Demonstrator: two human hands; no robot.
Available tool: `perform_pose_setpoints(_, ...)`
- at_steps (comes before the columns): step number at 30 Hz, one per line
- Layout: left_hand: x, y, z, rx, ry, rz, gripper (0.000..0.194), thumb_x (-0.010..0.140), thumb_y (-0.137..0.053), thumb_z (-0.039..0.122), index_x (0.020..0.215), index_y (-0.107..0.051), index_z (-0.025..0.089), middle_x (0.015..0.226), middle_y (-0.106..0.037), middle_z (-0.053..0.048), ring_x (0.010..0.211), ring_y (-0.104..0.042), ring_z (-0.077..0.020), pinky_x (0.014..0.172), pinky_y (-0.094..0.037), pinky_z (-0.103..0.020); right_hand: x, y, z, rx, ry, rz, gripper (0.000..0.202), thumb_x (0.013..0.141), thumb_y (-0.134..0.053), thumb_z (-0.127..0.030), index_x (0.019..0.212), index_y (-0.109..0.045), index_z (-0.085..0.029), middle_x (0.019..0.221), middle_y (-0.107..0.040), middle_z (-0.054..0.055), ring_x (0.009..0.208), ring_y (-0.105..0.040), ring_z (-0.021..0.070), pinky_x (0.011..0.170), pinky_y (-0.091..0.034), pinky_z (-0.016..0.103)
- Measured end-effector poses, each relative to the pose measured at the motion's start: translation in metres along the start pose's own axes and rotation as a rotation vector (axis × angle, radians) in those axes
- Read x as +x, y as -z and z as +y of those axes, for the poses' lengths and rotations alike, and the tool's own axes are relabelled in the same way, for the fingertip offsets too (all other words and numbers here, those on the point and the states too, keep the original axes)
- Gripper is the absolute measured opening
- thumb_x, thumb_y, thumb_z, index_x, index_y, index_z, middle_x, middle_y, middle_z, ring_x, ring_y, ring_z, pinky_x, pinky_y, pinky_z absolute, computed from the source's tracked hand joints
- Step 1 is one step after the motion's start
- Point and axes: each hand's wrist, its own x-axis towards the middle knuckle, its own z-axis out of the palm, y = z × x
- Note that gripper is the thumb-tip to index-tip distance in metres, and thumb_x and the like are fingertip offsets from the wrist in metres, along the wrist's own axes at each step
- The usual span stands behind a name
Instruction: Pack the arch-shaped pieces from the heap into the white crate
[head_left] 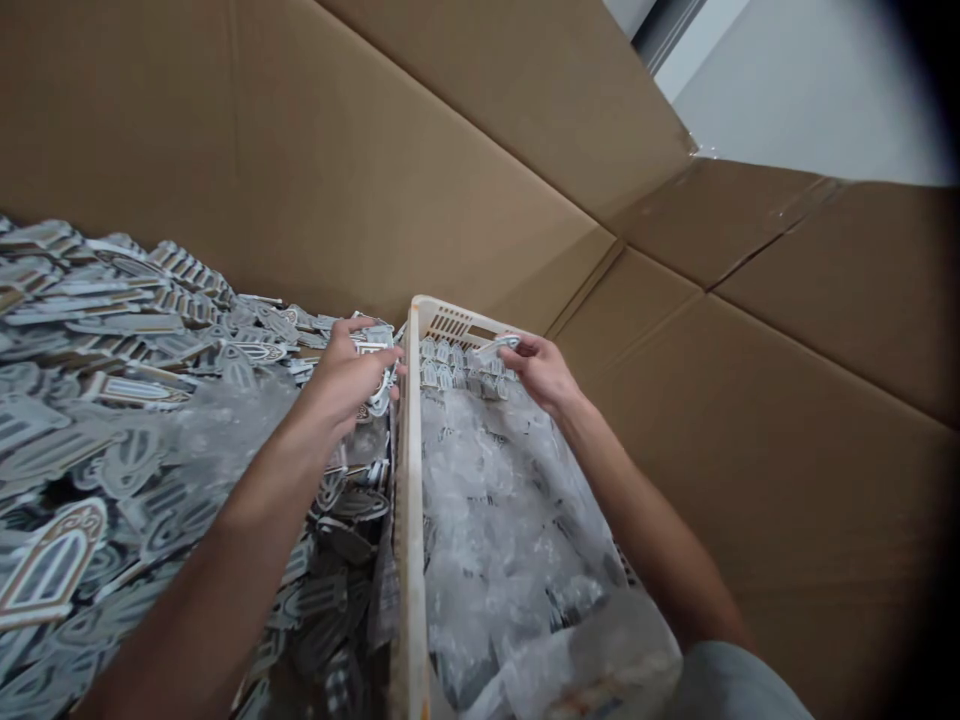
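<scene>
Cardboard walls [337,200] fill the top and right of the frame. Big pile of flat arched pieces [135,440], left side, too many to count. One white plastic basket [412,500], center to lower center, lined with crumpled clear plastic [487,500]; small rows of pieces [442,365] at its far end, exact count unclear.

Two hands. Left hand [341,380], just left of basket rim: fingers spread and curled around a few patterned pieces [380,388]; overlap hides the count, can't tell how firm the grip is. Right hand [544,372], over the basket's far right corner: thumb and fingers clamped on one flat piece [491,352], held above the rows.

Step in hand looks like handling single pieces over the basket; moving that one calls for a light pinch, clear of the rim.
</scene>
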Motion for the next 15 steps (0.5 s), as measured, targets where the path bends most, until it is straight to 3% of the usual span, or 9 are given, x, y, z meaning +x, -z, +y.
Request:
perform_pose_setpoints(2, 0.002, 0.004, 0.002, 0.036, 0.035, 0.012, 0.064, 0.078, -0.075, 0.0, 0.134, -0.048, 0.016, 0.087, -0.071, -0.01, 0.064, -0.066, -0.0206, 0.04, -0.042, -0.022, 0.011, 0.035, 0.024, -0.234, -0.008, 0.101, 0.025, 0.076, -0.073, -0.032, 0.095, -0.074, -0.016, 0.093, -0.073, 0.005, 0.081, -0.062, 0.0163, 0.08, -0.047, 0.03)
perform_pose_setpoints(6, 0.0, 0.006, 0.006, 0.085, 0.106, 0.023, 0.057, 0.077, -0.079, 0.003, 0.128, -0.055, 0.009, 0.085, -0.073, -0.013, 0.055, -0.061, -0.0184, 0.038, -0.042, -0.024, 0.021, 0.082, 0.066, -0.735, -0.16, 0.062, 0.023, 0.083, -0.065, -0.03, 0.097, -0.074, -0.014, 0.085, -0.073, 0.005, 0.077, -0.063, 0.0178, 0.073, -0.049, 0.028)
perform_pose_setpoints(10, -0.005, 0.002, 0.007, 0.088, 0.11, -0.031, 0.042, 0.078, -0.081, 0.009, 0.116, -0.061, 0.012, 0.087, -0.073, -0.012, 0.057, -0.062, -0.0179, 0.037, -0.042, -0.024, 0.028, 0.094, 0.099, -0.886, -0.266, 0.106, 0.019, 0.078, -0.075, -0.029, 0.087, -0.073, -0.012, 0.074, -0.071, 0.006, 0.07, -0.063, 0.0185, 0.067, -0.049, 0.027)
perform_pose_setpoints(15, -0.006, 0.001, 0.004, 0.043, 0.135, -0.015, 0.024, 0.08, -0.079, 0.008, 0.098, -0.066, 0.014, 0.087, -0.072, -0.01, 0.06, -0.064, -0.018, 0.039, -0.045, -0.025, 0.041, 0.094, 0.129, -1.046, -0.357, 0.132, 0.01, 0.081, -0.074, -0.023, 0.084, -0.074, -0.013, 0.08, -0.074, 0.007, 0.074, -0.067, 0.0177, 0.07, -0.048, 0.024)
